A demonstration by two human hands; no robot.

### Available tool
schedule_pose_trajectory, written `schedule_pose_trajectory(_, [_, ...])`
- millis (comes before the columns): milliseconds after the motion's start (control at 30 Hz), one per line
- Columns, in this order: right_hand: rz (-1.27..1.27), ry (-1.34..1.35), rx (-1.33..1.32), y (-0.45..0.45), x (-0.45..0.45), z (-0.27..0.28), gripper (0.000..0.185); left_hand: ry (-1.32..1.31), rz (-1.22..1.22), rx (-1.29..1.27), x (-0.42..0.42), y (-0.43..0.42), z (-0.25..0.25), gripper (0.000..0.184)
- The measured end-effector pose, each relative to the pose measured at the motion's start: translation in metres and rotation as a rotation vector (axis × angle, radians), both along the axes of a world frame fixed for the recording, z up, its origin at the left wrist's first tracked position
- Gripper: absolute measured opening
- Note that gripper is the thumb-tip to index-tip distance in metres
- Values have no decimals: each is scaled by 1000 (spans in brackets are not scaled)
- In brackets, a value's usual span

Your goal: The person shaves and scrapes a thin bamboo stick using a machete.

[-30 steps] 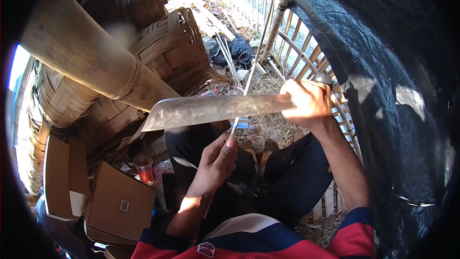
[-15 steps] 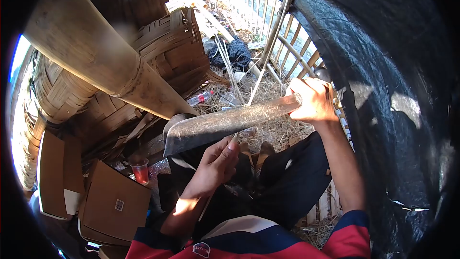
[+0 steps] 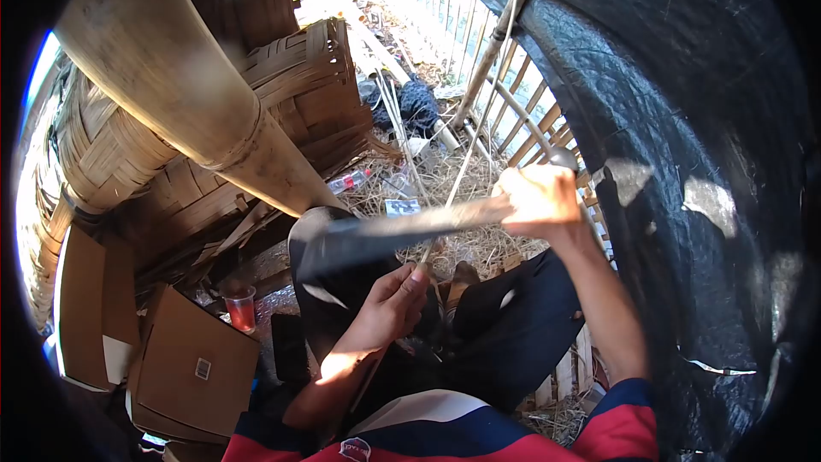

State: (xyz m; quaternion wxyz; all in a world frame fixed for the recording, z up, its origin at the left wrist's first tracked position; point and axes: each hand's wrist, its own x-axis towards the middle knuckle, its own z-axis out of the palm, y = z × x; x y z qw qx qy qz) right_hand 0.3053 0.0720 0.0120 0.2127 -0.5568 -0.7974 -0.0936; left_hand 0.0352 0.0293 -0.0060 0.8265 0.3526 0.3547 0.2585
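My right hand [image 3: 540, 201] is wrapped around the handle of a machete [image 3: 410, 227]. Its broad blade points left and is smeared by motion, above my left hand and over my knee. My left hand [image 3: 395, 306] pinches a long, thin, pale strip [image 3: 463, 171], probably bamboo, between thumb and fingers. From that hand the strip runs up and away under the blade towards the slatted fence, and its other end trails back along my forearm. Whether the blade touches the strip, I cannot tell.
A thick bamboo pole [image 3: 205, 120] slants down at my left beside woven bamboo panels [image 3: 299, 77]. Cardboard boxes [image 3: 197, 368] and a plastic cup of red liquid [image 3: 241, 310] stand lower left. Dark sheeting [image 3: 684, 205] hangs at right. Straw [image 3: 479, 239] and litter cover the ground.
My right hand has shifted slightly left and the blade has dropped lower over my knee, now blurred. My left hand still pinches the strip in nearly the same place.
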Motion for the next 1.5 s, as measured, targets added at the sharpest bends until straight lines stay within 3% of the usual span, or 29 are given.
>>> schedule_pose_trajectory(67, [138, 21, 47, -1, -14, 2, 18, 106, 29, -161, 4, 0, 6, 29])
schedule_pose_trajectory(133, [134, 61, 57, 3, -13, 5, 19, 28, -15, -126, -6, 0, 4, 29])
schedule_pose_trajectory(233, [-167, 244, -101, 16, 22, 7, 16, -74, -60, -113, -24, -6, -1, 30])
schedule_pose_trajectory(300, [-350, 255, -44, 21, 35, -1, 15, -69, -44, -118, -30, -8, -1, 30])
schedule_pose_trajectory(367, [-273, 356, -188, 15, 38, -7, 14, -71, -37, -104, -26, -9, -7, 30])
schedule_pose_trajectory(433, [-126, 176, -56, 8, 24, -3, 12, -78, -43, -94, -17, -7, -12, 29])
schedule_pose_trajectory(500, [23, 82, -100, 1, 10, 4, 14, -64, -6, -1, -10, -4, -13, 28])
schedule_pose_trajectory(633, [152, -9, 54, 5, 1, 4, 16, -43, 3, -32, -19, -5, -8, 27])
schedule_pose_trajectory(767, [-656, 447, -225, 38, 41, 4, 17, -31, 9, -69, -50, -11, -12, 27])
schedule_pose_trajectory(833, [-723, 669, -141, 54, 82, -39, 25, 49, -38, -106, -64, -16, -18, 29])
schedule_pose_trajectory(867, [-649, 1184, -309, 51, 96, -49, 30, 130, -41, -100, -68, -20, -23, 30])
schedule_pose_trajectory(900, [-654, 1193, -297, 46, 93, -45, 30, 134, -52, -91, -70, -23, -27, 30])
schedule_pose_trajectory(967, [-606, 1609, -242, 33, 90, -36, 32, 233, -47, -19, -70, -30, -32, 29])
schedule_pose_trajectory(1033, [-638, 1650, -293, 26, 80, -21, 31, 309, -58, 38, -67, -37, -35, 30])
schedule_pose_trajectory(1100, [-498, 1849, -370, 21, 79, -19, 34, 515, -165, 467, -60, -40, -43, 33])
schedule_pose_trajectory(1133, [-468, 1847, -373, 19, 78, -18, 33, 643, -228, 489, -56, -43, -37, 33])
schedule_pose_trajectory(1300, [-469, 1738, -396, 11, 75, -21, 25, 628, -215, 628, -51, -55, -35, 25])
schedule_pose_trajectory(1367, [-454, 1770, -399, 12, 75, -24, 24, 753, -236, 619, -52, -58, -29, 26])
schedule_pose_trajectory(1500, [-345, 1844, -500, 7, 68, -18, 22, 612, -152, 690, -52, -61, -41, 29])
